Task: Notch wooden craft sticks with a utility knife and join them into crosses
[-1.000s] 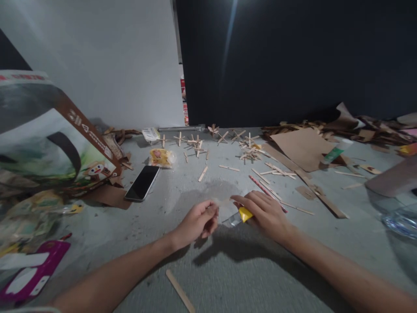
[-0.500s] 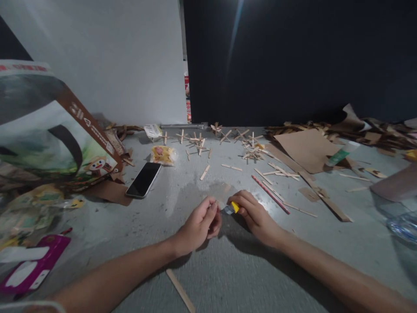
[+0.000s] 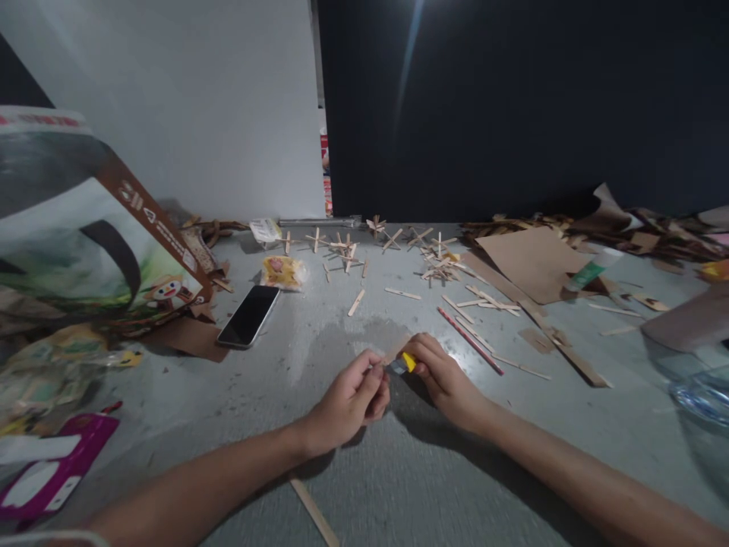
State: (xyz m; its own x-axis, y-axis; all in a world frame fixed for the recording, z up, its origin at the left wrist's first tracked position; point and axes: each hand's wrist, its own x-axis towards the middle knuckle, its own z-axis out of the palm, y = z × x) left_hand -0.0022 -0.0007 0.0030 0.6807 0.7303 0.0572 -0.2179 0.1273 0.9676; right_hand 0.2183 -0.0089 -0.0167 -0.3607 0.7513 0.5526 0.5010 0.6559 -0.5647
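Observation:
Near the middle of the table, my left hand is closed, its thumb and fingers pinching a wooden craft stick that slants up to the right. My right hand wraps round a yellow utility knife. The knife's grey front end points left, close to the stick and my left fingertips. Whether the edge touches the wood, I cannot tell. Another craft stick lies below my left forearm.
Several crossed-stick pieces stand toward the back. A red pencil and loose sticks lie right of my hands, beside cardboard. On the left are a phone, a wrapped snack, a magenta case and a large bag.
The craft stick shows more clearly between my hands, tilted up to the right. Both hands keep their grips and have barely moved; the whole view has shifted slightly.

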